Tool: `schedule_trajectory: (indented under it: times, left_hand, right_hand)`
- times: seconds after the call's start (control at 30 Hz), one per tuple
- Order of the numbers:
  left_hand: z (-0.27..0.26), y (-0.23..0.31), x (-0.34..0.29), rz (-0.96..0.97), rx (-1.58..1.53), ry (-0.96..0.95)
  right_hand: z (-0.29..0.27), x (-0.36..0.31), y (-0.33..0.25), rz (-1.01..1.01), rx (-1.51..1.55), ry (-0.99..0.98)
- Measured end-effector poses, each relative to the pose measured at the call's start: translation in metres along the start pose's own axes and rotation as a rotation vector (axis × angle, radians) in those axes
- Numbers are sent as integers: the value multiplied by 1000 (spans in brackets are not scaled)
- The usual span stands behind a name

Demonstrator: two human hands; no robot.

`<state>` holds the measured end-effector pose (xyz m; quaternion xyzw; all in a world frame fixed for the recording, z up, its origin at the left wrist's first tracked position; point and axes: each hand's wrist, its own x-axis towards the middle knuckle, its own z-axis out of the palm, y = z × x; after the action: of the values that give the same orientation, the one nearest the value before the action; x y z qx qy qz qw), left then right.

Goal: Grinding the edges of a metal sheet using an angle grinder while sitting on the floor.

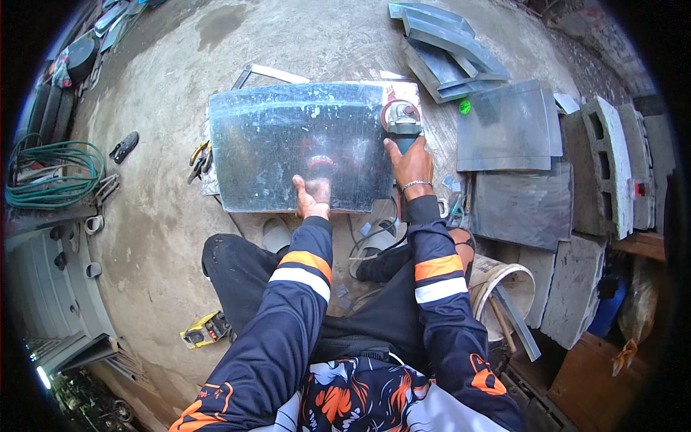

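Over metal sheet (288,144), nr edge, L hand (314,197) half-spread, empty; R hand (413,165) grips grinder (403,124).

Glossy, speckled metal sheet (281,144)

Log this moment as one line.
left hand: open, at metal sheet's near edge | right hand: holding grinder | grinder: at sheet's right edge

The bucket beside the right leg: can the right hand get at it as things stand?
Probably not: the right hand is closed around the grinder and would likely need to release it first. Otherwise the way looks free: the bucket is uncovered, though a metal strip juts from it.
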<state>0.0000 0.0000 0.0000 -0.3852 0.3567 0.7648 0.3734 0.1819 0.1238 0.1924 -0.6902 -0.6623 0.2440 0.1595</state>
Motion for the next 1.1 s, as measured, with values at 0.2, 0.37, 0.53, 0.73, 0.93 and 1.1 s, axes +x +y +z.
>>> schedule_trajectory:
  times: [0.2, 0.37, 0.53, 0.73, 0.93, 1.1]
  left_hand:
    - [2, -1, -6, 32, -38, 35]
    - [6, -5, -10, 68, -29, 59]
    - [3, -3, -8, 70, -14, 49]
    - [1, -4, -10, 66, -32, 10]
    - [5, -1, -14, 95, -7, 66]
    - [8, -4, -15, 131, 17, 152]
  right_hand:
    - [0, -12, -9, -29, -29, -37]
    - [1, -5, -16, -36, -22, -25]
    - [3, 10, -20, -43, -18, -11]
    - [-2, 27, -29, -51, 1, 22]
    - [-4, 21, -29, -28, -8, -29]
    - [-2, 2, -15, -7, -59, -76]
